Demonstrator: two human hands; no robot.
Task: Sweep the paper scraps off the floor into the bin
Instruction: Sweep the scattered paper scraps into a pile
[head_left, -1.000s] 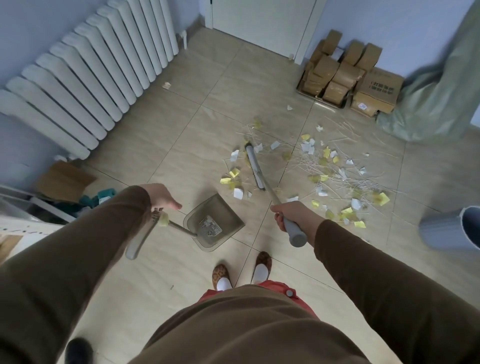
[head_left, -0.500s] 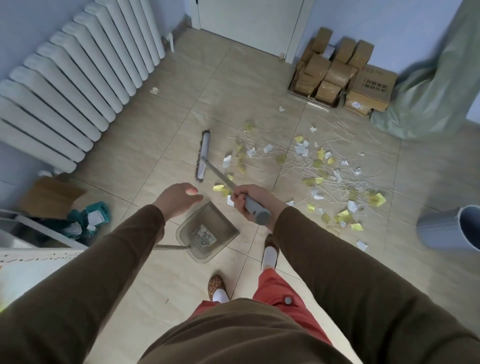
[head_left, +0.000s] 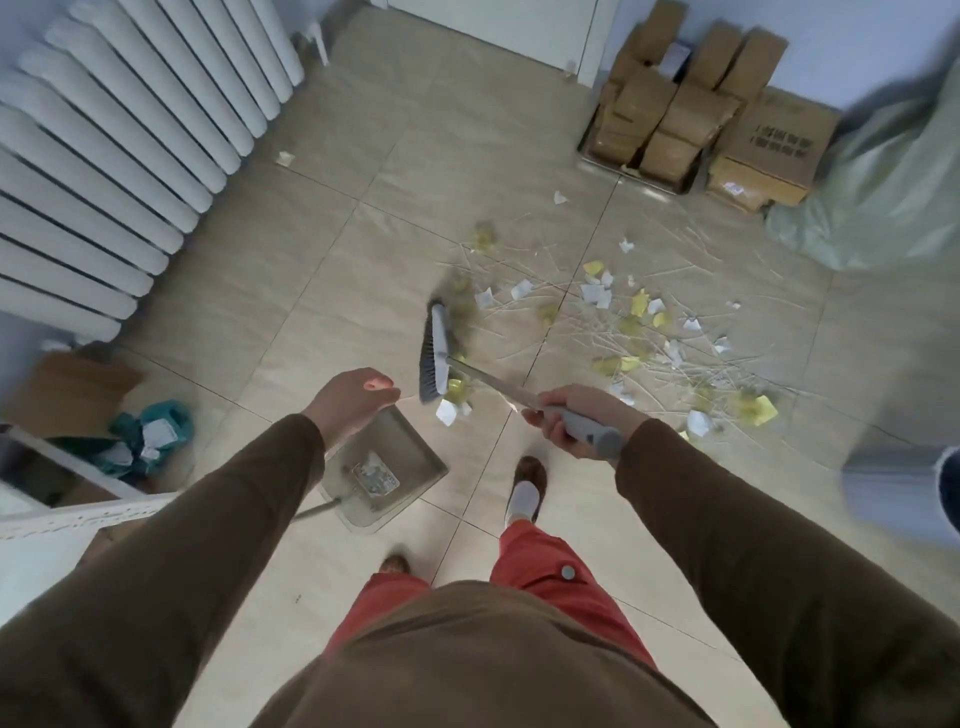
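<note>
Many paper scraps (head_left: 644, 322), yellow & white, lie on the floor (head_left: 249, 322) ahead-right of us. Our right hand (head_left: 576, 421) is clenched round the broom (head_left: 439, 353) handle, head beside 2 scraps. Left hand (head_left: 353, 402) hangs loose, fingers spread, over the dustpan (head_left: 384, 467). Bin (head_left: 904, 483) lies at right edge, blurred.

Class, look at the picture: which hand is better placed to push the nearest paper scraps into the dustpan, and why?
The right hand. It already grips the broom, whose head sits beside the nearest scraps, just ahead of the dustpan. The left hand hovers above the dustpan, holding nothing visible.
</note>
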